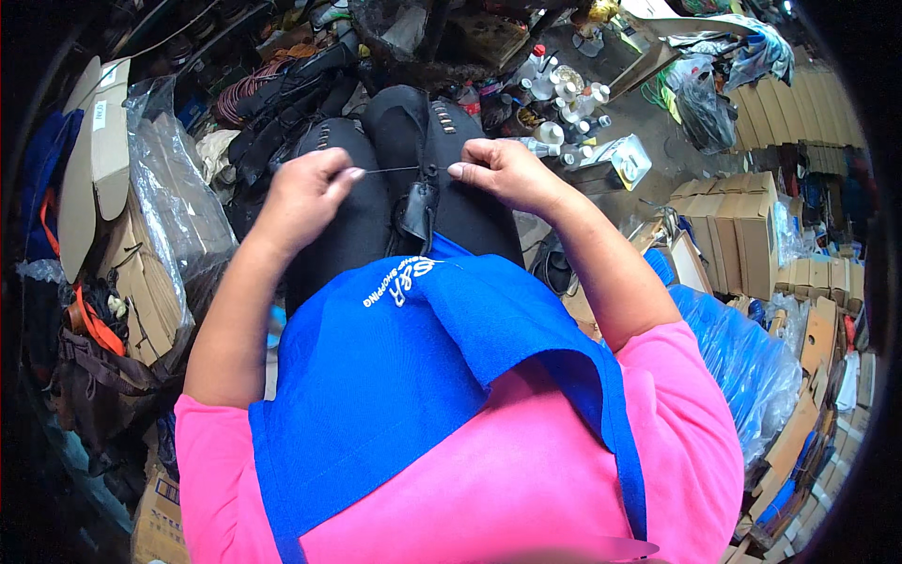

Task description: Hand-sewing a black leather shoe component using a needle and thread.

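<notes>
My left hand (pixel 312 195) is closed in a pinch on a thin dark thread (pixel 390 170), which is stretched toward the middle. On the other side, my right hand (pixel 503 173) pinches with thumb against bent forefinger, apparently on the thread's other end; that stretch is too thin to follow clearly. Between the hands, a black leather-like piece (pixel 414 214) stands up between my thighs, and the thread meets it near its top. Its full shape is lost against my black trousers (pixel 329 202). A blue apron (pixel 376 357) covers my lap.
Several bottles (pixel 564 103) and a clear plastic tub (pixel 624 162) stand ahead to the right. Cardboard boxes (pixel 728 230) and a blue plastic-wrapped bundle (pixel 728 352) are at my right. Plastic-covered cardboard (pixel 183 179) leans at my left, beside an orange strap (pixel 99 322).
</notes>
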Tool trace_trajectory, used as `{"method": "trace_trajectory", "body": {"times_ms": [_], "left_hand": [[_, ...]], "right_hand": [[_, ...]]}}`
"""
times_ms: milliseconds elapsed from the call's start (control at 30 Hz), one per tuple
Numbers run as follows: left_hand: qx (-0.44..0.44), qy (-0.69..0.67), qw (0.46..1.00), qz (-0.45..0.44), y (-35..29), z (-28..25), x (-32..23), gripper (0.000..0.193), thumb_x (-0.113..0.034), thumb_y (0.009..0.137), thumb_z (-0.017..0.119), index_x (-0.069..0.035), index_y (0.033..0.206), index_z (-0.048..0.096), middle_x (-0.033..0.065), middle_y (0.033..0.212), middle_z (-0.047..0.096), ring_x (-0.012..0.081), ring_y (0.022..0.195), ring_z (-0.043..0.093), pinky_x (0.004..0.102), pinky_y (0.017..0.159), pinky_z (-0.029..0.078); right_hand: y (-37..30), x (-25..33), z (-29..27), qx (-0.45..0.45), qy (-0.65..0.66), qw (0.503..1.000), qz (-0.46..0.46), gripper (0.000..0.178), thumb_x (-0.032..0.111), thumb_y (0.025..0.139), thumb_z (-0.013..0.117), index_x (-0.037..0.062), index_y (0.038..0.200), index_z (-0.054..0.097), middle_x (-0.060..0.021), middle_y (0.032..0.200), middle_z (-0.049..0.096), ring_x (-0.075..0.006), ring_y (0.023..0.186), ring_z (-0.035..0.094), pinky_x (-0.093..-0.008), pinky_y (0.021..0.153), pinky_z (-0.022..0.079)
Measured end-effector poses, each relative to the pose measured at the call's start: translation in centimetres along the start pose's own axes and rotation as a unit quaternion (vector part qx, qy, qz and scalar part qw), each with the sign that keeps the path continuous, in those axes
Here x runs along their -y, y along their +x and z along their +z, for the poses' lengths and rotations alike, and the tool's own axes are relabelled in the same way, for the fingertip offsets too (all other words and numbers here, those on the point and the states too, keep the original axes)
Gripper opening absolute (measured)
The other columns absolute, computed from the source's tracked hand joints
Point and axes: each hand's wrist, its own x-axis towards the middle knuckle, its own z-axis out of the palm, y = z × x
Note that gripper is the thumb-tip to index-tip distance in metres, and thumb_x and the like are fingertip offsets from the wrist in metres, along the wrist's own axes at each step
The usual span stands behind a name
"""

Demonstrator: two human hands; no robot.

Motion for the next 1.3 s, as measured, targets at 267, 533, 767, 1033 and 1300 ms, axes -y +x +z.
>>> {"method": "trace_trajectory", "body": {"times_ms": [267, 533, 767, 1033, 1300], "left_hand": [[-0.079, -0.076, 0.994, -0.03, -1.6, -2.1, 4.3, 0.019, -0.015, 0.088, 0.062, -0.001, 0.1, 0.065, 0.0112, 0.1, 0.065, 0.0213, 0.094, 0.062, 0.0301, 0.083, 0.048], [0.023, 0.003, 0.989, 0.146, 5.7, 0.5, -3.3, 0.048, -0.01, 0.07, 0.076, -0.008, 0.114, 0.058, 0.0099, 0.132, 0.053, 0.0299, 0.119, 0.052, 0.0373, 0.1, 0.042], [0.214, 0.006, 0.973, 0.087, 8.9, 0.9, -2.7, 0.027, -0.013, 0.068, 0.078, -0.002, 0.089, 0.066, 0.0095, 0.09, 0.056, 0.0245, 0.09, 0.057, 0.0326, 0.081, 0.045], [0.274, -0.137, 0.951, 0.042, 9.3, 1.6, -1.0, 0.025, -0.013, 0.072, 0.076, -0.001, 0.092, 0.066, 0.0074, 0.09, 0.06, 0.0194, 0.091, 0.058, 0.032, 0.085, 0.044], [0.348, -0.237, 0.907, 0.01, 8.9, 1.2, -0.2, 0.035, -0.017, 0.078, 0.071, -0.002, 0.109, 0.067, 0.0087, 0.097, 0.065, 0.0174, 0.095, 0.059, 0.0307, 0.09, 0.043]], "right_hand": [[0.2, -2.5, -0.9, -0.005, 0.09, 0.995, -0.035, 0.023, 0.022, 0.095, 0.055, 0.0073, 0.111, 0.063, -0.0013, 0.084, 0.055, -0.0097, 0.083, 0.052, -0.0282, 0.074, 0.045], [0.8, 0.7, -2.4, -0.093, -0.039, 0.985, -0.138, 0.024, 0.01, 0.078, 0.068, 0.0149, 0.102, 0.071, -0.0077, 0.086, 0.062, -0.0216, 0.081, 0.063, -0.0326, 0.073, 0.05], [2.7, -0.3, -2.3, -0.036, -0.066, 0.983, -0.169, 0.012, 0.008, 0.075, 0.071, 0.0087, 0.088, 0.071, -0.0032, 0.084, 0.061, -0.0168, 0.082, 0.06, -0.0308, 0.074, 0.048], [2.9, -1.2, -1.0, -0.016, -0.012, 0.978, -0.206, 0.011, 0.007, 0.075, 0.073, 0.0094, 0.085, 0.071, -0.0026, 0.081, 0.061, -0.0153, 0.081, 0.06, -0.0294, 0.074, 0.049], [0.5, -1.5, 1.6, -0.143, -0.051, 0.966, -0.21, 0.018, 0.012, 0.074, 0.072, 0.0169, 0.091, 0.072, -0.0064, 0.081, 0.062, -0.0251, 0.075, 0.063, -0.0346, 0.065, 0.051]]}}
